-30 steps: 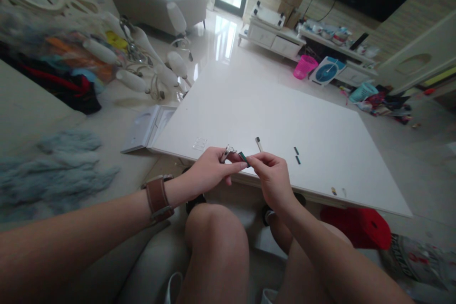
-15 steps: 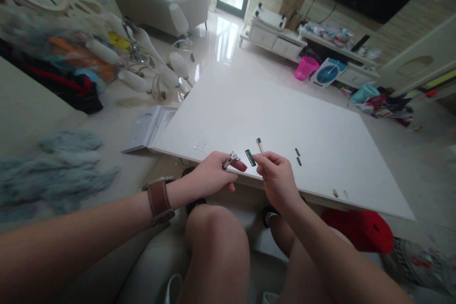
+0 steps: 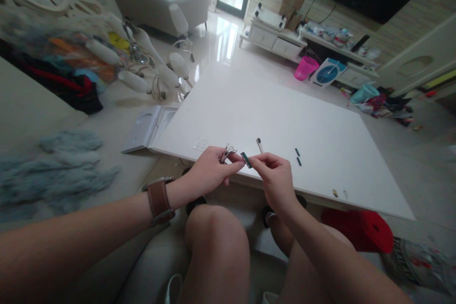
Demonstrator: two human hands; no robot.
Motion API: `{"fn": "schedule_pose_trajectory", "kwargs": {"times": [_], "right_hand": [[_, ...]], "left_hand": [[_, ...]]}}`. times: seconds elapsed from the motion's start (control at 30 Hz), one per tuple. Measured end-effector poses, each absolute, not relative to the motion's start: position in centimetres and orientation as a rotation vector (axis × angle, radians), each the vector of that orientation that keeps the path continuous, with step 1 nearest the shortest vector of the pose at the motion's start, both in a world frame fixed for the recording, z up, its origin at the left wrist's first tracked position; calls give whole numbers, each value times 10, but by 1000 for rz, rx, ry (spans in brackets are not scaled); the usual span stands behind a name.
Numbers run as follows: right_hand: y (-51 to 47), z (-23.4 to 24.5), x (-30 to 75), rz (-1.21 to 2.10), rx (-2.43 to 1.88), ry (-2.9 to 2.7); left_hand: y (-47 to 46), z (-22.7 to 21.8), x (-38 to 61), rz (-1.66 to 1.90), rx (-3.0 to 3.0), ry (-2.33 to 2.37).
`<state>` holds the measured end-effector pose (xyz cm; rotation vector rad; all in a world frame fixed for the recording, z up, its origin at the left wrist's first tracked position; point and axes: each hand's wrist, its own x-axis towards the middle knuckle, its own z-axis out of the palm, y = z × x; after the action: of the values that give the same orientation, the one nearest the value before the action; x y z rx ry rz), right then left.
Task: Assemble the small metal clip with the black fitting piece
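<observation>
My left hand [image 3: 215, 166] is closed around a silver metal razor [image 3: 227, 152], whose head sticks up above the fingers. A small green-and-black razor cartridge [image 3: 246, 160] is pinched between the thumb and fingers of my right hand [image 3: 276, 173]. The cartridge is just right of the razor's head, and my left thumb and fingertips reach its near edge. Both hands are over the front edge of the white table [image 3: 242, 109]. Behind my right hand lies a slim handle with a dark tip [image 3: 259, 143].
Two more green cartridges [image 3: 298, 156] lie on the table to the right. A clear plastic tray [image 3: 201, 144] is at left, with small brown and clear pieces [image 3: 335, 193] near the right front edge. A red roll [image 3: 359, 230] stands beside my leg, and an open white box [image 3: 146, 128] at the table's left.
My hands have come closer together. The cartridge has moved left toward the razor and turned slightly, and my left thumb has stretched out to it.
</observation>
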<state>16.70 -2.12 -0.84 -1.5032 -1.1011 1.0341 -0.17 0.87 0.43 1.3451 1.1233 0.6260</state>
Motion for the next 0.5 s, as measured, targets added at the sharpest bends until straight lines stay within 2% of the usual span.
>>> {"fn": "schedule_pose_trajectory", "kwargs": {"times": [0.5], "right_hand": [[-18,-10,168,1069,-1484,-1022]], "left_hand": [[8,5,-2,573,1323,1137]]}}
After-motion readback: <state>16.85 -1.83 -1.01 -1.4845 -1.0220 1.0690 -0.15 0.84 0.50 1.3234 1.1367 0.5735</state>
